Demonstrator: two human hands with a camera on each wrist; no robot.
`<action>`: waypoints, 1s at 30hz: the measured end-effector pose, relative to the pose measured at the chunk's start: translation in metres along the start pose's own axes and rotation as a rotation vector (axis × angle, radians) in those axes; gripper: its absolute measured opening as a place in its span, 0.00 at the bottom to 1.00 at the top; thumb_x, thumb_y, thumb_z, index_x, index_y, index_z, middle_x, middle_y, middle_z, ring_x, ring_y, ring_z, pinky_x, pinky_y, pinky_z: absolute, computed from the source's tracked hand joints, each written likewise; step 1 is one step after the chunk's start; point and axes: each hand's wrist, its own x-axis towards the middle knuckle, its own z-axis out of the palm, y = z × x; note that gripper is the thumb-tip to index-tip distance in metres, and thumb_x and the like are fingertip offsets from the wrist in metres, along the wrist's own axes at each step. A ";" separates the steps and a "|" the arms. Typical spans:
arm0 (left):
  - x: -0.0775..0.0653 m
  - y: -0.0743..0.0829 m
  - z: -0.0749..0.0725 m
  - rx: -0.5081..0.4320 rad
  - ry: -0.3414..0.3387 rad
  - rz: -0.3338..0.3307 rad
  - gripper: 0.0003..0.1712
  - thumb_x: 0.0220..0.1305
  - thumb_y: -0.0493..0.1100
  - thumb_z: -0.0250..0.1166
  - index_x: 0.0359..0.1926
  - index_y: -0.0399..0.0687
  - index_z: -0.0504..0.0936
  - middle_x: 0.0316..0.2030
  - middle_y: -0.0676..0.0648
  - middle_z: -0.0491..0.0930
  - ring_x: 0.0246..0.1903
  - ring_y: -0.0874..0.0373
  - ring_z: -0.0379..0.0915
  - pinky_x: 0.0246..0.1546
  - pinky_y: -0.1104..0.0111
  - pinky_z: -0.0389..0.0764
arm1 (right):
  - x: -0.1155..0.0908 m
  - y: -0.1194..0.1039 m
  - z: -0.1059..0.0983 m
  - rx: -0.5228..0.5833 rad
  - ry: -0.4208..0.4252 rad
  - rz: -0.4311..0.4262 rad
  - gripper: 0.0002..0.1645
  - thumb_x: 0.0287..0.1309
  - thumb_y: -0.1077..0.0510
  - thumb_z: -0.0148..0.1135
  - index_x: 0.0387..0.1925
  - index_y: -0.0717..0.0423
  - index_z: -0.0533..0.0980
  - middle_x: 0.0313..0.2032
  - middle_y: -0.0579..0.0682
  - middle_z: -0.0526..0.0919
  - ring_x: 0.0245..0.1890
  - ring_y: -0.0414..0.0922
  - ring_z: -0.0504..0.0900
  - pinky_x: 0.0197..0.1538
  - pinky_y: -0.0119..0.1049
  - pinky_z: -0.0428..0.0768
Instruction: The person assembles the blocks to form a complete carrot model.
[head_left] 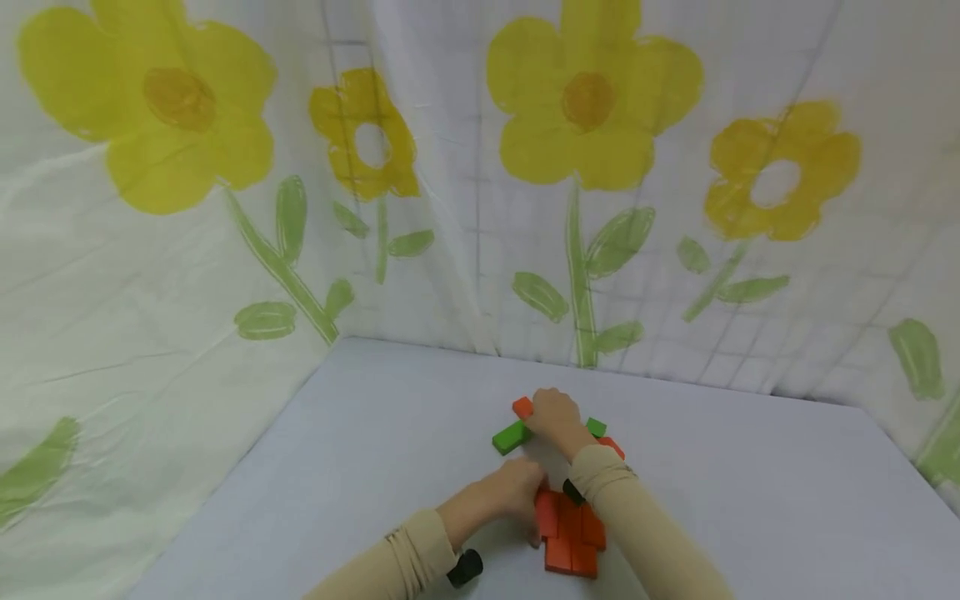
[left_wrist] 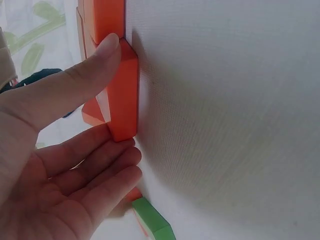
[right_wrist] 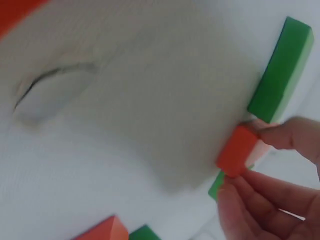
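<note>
In the head view, my left hand (head_left: 517,492) is at the left side of a group of flat red blocks (head_left: 570,537). The left wrist view shows its thumb and fingers holding an orange-red block (left_wrist: 123,95) by the two ends. Farther back is my right hand (head_left: 557,417), palm down. From the right wrist, I see it pinch a small orange-red block (right_wrist: 237,150) between thumb and fingers. That block lies between a long green block (right_wrist: 281,70) and another green block (right_wrist: 216,185), partly covered by the fingers.
Left of the right hand lie a green block (head_left: 510,437) and an orange block (head_left: 522,407). To its right are a green block (head_left: 596,427) and a red block (head_left: 612,447). A flower-printed curtain (head_left: 450,275) hangs behind the white table (head_left: 375,417).
</note>
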 end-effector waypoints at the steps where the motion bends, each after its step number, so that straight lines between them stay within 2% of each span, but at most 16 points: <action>1: 0.000 0.000 0.001 -0.003 -0.002 0.007 0.26 0.32 0.39 0.84 0.34 0.43 0.80 0.24 0.56 0.72 0.25 0.66 0.65 0.26 0.75 0.70 | -0.002 0.002 -0.001 -0.012 -0.011 0.007 0.16 0.48 0.64 0.63 0.15 0.55 0.65 0.17 0.47 0.65 0.19 0.44 0.63 0.22 0.36 0.66; 4: -0.001 -0.001 0.003 -0.014 -0.016 0.009 0.25 0.33 0.40 0.84 0.34 0.43 0.80 0.24 0.57 0.72 0.25 0.66 0.65 0.26 0.75 0.70 | -0.010 0.011 -0.006 -0.040 -0.054 -0.004 0.17 0.42 0.61 0.67 0.16 0.54 0.64 0.18 0.47 0.63 0.20 0.44 0.61 0.23 0.36 0.64; 7: -0.001 -0.004 0.006 -0.016 -0.031 -0.003 0.25 0.33 0.40 0.84 0.35 0.43 0.81 0.25 0.57 0.74 0.27 0.67 0.66 0.29 0.76 0.71 | -0.018 0.023 -0.015 -0.021 -0.057 -0.023 0.22 0.41 0.54 0.71 0.15 0.53 0.63 0.16 0.45 0.61 0.19 0.42 0.60 0.22 0.34 0.61; 10: 0.001 -0.007 0.008 -0.010 -0.042 -0.014 0.26 0.34 0.41 0.84 0.37 0.42 0.82 0.26 0.57 0.74 0.28 0.67 0.66 0.31 0.75 0.71 | -0.029 0.037 -0.029 0.039 -0.017 -0.039 0.22 0.39 0.51 0.72 0.13 0.53 0.66 0.14 0.43 0.60 0.16 0.40 0.58 0.20 0.32 0.58; 13: 0.002 -0.008 0.008 -0.019 -0.055 -0.018 0.26 0.35 0.41 0.84 0.39 0.41 0.82 0.27 0.56 0.75 0.28 0.67 0.67 0.32 0.76 0.72 | -0.046 0.050 -0.049 0.083 0.019 -0.073 0.16 0.38 0.52 0.72 0.15 0.54 0.73 0.14 0.42 0.67 0.16 0.39 0.62 0.21 0.32 0.61; 15: 0.002 -0.007 0.008 -0.026 -0.058 -0.022 0.27 0.36 0.40 0.83 0.39 0.41 0.82 0.27 0.56 0.75 0.28 0.67 0.67 0.32 0.76 0.72 | -0.062 0.055 -0.060 0.091 0.043 -0.123 0.11 0.39 0.53 0.72 0.20 0.55 0.79 0.17 0.43 0.74 0.18 0.39 0.68 0.23 0.34 0.67; 19: 0.000 -0.005 0.005 -0.031 -0.054 -0.035 0.26 0.36 0.40 0.83 0.39 0.41 0.82 0.28 0.56 0.75 0.28 0.66 0.66 0.32 0.75 0.72 | -0.101 0.054 -0.071 0.127 0.044 -0.265 0.11 0.37 0.55 0.72 0.27 0.55 0.81 0.21 0.40 0.77 0.22 0.36 0.71 0.27 0.34 0.72; 22: -0.002 -0.005 0.002 -0.029 -0.050 -0.043 0.26 0.36 0.40 0.83 0.39 0.42 0.82 0.28 0.55 0.74 0.29 0.66 0.66 0.32 0.75 0.72 | -0.131 0.047 -0.065 0.154 -0.019 -0.374 0.11 0.35 0.56 0.71 0.27 0.53 0.82 0.20 0.36 0.74 0.22 0.33 0.69 0.26 0.30 0.70; 24: -0.003 -0.005 0.001 -0.034 -0.053 -0.049 0.26 0.36 0.40 0.83 0.39 0.42 0.82 0.28 0.55 0.74 0.30 0.65 0.66 0.33 0.74 0.72 | -0.150 0.041 -0.057 0.178 -0.100 -0.414 0.13 0.36 0.55 0.73 0.29 0.52 0.83 0.22 0.33 0.74 0.23 0.31 0.68 0.27 0.28 0.70; 27: -0.002 -0.007 0.001 -0.043 -0.055 -0.047 0.26 0.37 0.39 0.83 0.40 0.42 0.82 0.29 0.55 0.75 0.31 0.66 0.66 0.34 0.74 0.72 | -0.172 0.035 -0.043 0.215 -0.229 -0.416 0.16 0.44 0.49 0.75 0.33 0.54 0.84 0.23 0.32 0.74 0.24 0.31 0.68 0.29 0.28 0.71; 30: -0.001 -0.007 0.001 -0.023 -0.042 -0.028 0.27 0.36 0.40 0.83 0.40 0.42 0.82 0.29 0.55 0.75 0.31 0.66 0.65 0.35 0.75 0.72 | -0.185 0.033 -0.029 0.217 -0.299 -0.378 0.18 0.48 0.48 0.75 0.38 0.56 0.85 0.25 0.32 0.75 0.24 0.31 0.68 0.31 0.29 0.73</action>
